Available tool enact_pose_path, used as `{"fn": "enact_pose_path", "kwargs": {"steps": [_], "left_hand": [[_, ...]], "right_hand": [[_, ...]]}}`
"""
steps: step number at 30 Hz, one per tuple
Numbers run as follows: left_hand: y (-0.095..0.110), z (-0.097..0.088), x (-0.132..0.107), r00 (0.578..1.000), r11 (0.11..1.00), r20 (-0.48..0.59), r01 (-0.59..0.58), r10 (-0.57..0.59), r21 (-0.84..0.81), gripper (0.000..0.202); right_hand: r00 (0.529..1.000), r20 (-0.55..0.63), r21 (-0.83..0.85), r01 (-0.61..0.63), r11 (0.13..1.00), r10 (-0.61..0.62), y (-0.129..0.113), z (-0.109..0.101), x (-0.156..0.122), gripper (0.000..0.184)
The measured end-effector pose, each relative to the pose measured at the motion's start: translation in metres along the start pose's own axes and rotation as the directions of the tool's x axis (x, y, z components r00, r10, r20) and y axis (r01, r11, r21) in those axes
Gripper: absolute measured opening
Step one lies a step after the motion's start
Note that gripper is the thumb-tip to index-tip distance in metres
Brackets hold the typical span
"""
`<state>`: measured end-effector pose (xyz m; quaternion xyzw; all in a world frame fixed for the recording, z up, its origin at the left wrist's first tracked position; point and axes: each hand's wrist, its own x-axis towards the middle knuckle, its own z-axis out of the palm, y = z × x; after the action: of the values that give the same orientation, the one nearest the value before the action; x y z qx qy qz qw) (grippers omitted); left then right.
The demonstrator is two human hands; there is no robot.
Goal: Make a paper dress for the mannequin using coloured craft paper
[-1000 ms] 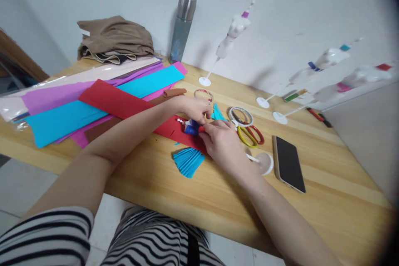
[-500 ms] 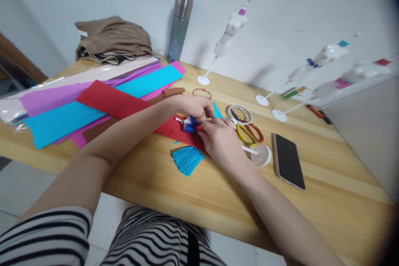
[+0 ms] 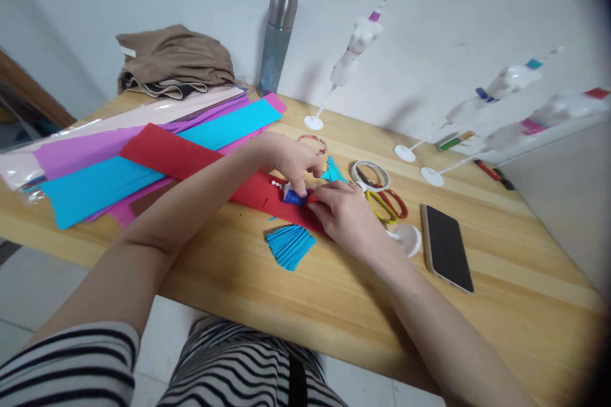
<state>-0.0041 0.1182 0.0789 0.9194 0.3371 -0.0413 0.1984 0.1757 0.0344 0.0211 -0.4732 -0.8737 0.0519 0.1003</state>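
On my screen I see a red paper strip point(image 3: 167, 154), a bright blue paper strip point(image 3: 95, 187) and a purple sheet point(image 3: 90, 147). The mannequin on the red point(image 3: 296, 198) shows white and dark blue. The pleated piece point(image 3: 290, 246) is also bright blue. The other mannequins point(image 3: 359, 37) are white, with bands of purple, teal, dark blue, pink and red. The scissors point(image 3: 384, 202) have yellow and red handles; the sleeve point(image 3: 81, 362) has black stripes on pale grey.

Fairly even, mod. light w/ soft shadows on wall point(image 3: 324, 6), glare on plastic wrap point(image 3: 19, 168), R edge dark & blurry.
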Motion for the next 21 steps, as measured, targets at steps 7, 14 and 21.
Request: {"fn": "enact_pose_path", "kwargs": {"steps": [7, 14, 21], "left_hand": [[0.001, 0.004, 0.005, 0.985, 0.999, 0.165, 0.049, -0.048, -0.002, 0.054], [-0.002, 0.009, 0.010, 0.985, 0.999, 0.171, 0.001, 0.006, -0.040, 0.042], [-0.006, 0.009, 0.013, 0.991, 0.999, 0.131, 0.006, 0.001, -0.048, 0.029]], "right_hand": [[0.995, 0.000, -0.112, 0.102, 0.988, -0.103, -0.009, 0.005, -0.010, 0.022], [0.978, -0.075, -0.251, 0.173, 0.953, -0.197, -0.014, 0.016, -0.017, 0.023], [0.970, -0.073, -0.456, 0.173, 0.873, -0.231, -0.026, 0.023, -0.026, 0.027]]}}
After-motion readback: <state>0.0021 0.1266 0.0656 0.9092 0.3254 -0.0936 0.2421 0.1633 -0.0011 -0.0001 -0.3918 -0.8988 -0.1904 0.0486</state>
